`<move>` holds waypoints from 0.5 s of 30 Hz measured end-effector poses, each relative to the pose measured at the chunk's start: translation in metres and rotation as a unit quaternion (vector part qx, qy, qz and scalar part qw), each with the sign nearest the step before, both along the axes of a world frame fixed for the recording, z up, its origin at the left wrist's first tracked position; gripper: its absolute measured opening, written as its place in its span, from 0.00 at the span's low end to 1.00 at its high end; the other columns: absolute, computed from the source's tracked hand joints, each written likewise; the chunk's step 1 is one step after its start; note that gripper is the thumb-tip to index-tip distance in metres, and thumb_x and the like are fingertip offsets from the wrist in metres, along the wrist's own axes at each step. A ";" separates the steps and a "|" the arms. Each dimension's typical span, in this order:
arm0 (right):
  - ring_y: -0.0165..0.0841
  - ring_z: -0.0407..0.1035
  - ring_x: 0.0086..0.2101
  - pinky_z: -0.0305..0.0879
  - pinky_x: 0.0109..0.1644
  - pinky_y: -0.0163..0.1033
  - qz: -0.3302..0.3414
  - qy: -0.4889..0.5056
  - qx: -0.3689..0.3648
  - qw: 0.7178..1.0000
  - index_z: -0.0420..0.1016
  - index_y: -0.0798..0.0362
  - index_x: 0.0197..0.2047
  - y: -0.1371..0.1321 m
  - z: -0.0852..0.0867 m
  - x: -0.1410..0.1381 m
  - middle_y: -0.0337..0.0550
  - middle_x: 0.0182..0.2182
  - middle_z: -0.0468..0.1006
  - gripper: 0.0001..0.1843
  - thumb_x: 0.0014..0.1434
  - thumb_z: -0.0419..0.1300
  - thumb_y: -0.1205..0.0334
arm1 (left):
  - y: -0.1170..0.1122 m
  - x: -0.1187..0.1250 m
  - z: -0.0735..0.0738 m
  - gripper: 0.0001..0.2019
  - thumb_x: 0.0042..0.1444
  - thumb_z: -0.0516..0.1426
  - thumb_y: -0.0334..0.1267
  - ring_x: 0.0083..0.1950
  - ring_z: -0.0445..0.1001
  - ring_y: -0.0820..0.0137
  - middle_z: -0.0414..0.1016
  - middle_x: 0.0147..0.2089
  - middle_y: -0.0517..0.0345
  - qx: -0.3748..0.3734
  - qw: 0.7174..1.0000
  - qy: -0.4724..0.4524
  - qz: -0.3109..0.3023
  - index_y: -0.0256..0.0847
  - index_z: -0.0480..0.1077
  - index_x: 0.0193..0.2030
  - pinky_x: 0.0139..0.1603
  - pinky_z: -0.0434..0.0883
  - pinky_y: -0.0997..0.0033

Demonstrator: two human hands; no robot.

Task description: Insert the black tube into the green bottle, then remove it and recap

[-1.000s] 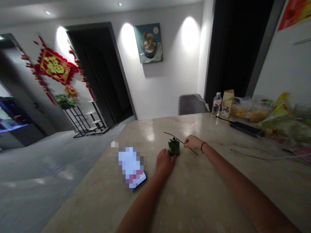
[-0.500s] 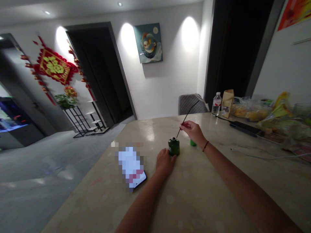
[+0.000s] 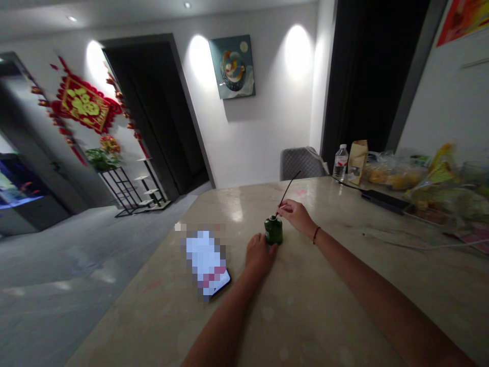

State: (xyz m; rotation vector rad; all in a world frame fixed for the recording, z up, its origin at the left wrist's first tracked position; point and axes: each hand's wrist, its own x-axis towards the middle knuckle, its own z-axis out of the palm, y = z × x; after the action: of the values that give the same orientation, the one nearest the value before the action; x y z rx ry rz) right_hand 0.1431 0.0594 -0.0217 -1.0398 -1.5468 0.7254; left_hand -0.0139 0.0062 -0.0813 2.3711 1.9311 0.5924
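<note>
A small dark green glass bottle (image 3: 273, 232) with a narrow open neck stands upright on the table. My left hand (image 3: 260, 255) is closed round its near left side and base. Between the thumb and fingers of my right hand (image 3: 296, 215) is a thin dark stick (image 3: 290, 186), like a diffuser reed. It slants up to the right, with its lower end at the bottle's mouth. Whether the tip sits inside the neck or just over it, I cannot tell.
A lit phone (image 3: 206, 260), partly blurred out, lies left of my left hand on the stone-topped table (image 3: 305, 316). At the right stand a water bottle (image 3: 340, 163), a paper bag (image 3: 358, 162), bagged food and a black power strip (image 3: 385, 202). A grey chair (image 3: 300, 164) stands beyond.
My right hand has moved down and left, lowering the stick to the bottle's mouth. The small green object beside that hand is now hidden. My left hand and the bottle have stayed put.
</note>
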 end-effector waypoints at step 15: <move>0.28 0.70 0.26 0.67 0.32 0.34 -0.001 -0.028 -0.004 1.000 0.67 0.57 0.35 0.002 0.001 0.005 0.44 0.28 0.75 0.11 0.51 0.54 0.59 | 0.001 0.001 0.000 0.22 0.53 0.46 0.49 0.55 0.61 0.63 0.63 0.53 0.47 0.004 1.000 -0.005 -0.003 0.37 0.62 0.49 0.55 0.56 0.66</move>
State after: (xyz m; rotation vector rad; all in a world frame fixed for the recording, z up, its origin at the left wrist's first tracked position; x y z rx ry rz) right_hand 0.1479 0.0616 -0.0206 -1.0766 -1.5919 0.7069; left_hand -0.0134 0.0068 -0.0808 2.3729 1.9215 0.6122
